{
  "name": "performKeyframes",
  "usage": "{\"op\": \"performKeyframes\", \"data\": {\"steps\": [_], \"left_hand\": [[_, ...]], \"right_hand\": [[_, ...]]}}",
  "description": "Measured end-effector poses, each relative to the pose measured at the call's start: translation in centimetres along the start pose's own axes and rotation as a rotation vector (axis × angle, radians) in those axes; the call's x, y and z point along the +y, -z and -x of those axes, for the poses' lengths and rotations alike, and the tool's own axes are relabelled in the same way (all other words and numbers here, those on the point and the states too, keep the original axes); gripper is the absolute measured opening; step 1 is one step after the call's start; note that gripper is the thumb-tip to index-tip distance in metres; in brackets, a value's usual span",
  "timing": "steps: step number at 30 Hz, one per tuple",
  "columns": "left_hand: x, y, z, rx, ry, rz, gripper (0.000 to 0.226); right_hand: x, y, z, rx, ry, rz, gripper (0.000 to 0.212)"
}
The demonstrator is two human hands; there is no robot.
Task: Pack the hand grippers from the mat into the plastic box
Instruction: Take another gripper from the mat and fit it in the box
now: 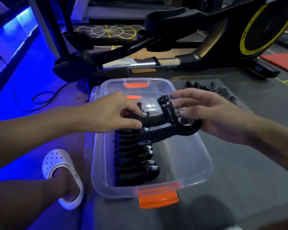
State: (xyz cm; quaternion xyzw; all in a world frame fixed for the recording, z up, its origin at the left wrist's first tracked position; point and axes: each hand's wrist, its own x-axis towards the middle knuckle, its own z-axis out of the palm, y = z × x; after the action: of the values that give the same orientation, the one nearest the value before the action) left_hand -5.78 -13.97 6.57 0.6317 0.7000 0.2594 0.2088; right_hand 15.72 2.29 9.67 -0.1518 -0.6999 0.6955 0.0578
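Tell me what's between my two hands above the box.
One black hand gripper: the left hand pinches one handle, the right hand holds its looped end, above the plastic box. The head view shows it.

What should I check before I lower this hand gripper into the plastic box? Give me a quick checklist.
1. Hold on the held hand gripper: the left hand pinches one handle and the right hand cups the looped end. Ok.
2. Position: it hangs above the plastic box. Ok.
3. Box open: no lid over it. Ok.
4. Room inside: the packed row lies along the left wall, with bare floor to its right. Ok.
5. Springs in the row free of the held one: cannot tell.
6. Mat emptied: a pile of hand grippers lies on it. Not ok.
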Motion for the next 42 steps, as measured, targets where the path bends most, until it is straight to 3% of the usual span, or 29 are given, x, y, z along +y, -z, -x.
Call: {"op": "performKeyframes", "data": {"steps": [3, 6, 9, 15, 20, 24, 36, 42], "left_hand": [[-0.5, -0.8, 0.3, -0.049, -0.021, -0.097, 0.026], [-1.3, -1.9, 0.5, -0.094, -0.001, -0.119, 0.03], [-2.2, -3.1, 0.8, -0.116, -0.004, -0.156, 0.021], [-3.7, -2.8, 1.4, -0.282, -0.052, -0.256, 0.028], [-5.1, -1.8, 2.0, -0.322, -0.063, -0.381, 0.044], [-5.6, -1.5, 2.6, -0.286, -0.108, -0.514, 0.061], [-6.8, -1.3, 4.0, -0.215, -0.123, -0.558, 0.051], [-7.0, -1.0, 4.3, -0.191, -0.122, -0.564, 0.061]], "right_hand": [[0.5, -1.0, -0.7, 0.073, 0.127, 0.488, 0.032], [1.4, -1.7, -1.6, 0.072, 0.148, 0.778, 0.027], [2.7, -1.7, -2.4, -0.019, 0.081, 0.954, 0.024], [5.6, -1.6, -3.4, -0.158, -0.039, 0.974, 0.026], [6.7, -1.9, -3.5, -0.294, -0.112, 0.924, 0.024], [8.6, -3.3, -3.9, -0.373, -0.105, 0.969, 0.021], [13.4, -5.1, -5.5, -0.517, -0.155, 1.156, 0.029], [14.2, -4.7, -5.7, -0.472, -0.197, 1.126, 0.052]]}}
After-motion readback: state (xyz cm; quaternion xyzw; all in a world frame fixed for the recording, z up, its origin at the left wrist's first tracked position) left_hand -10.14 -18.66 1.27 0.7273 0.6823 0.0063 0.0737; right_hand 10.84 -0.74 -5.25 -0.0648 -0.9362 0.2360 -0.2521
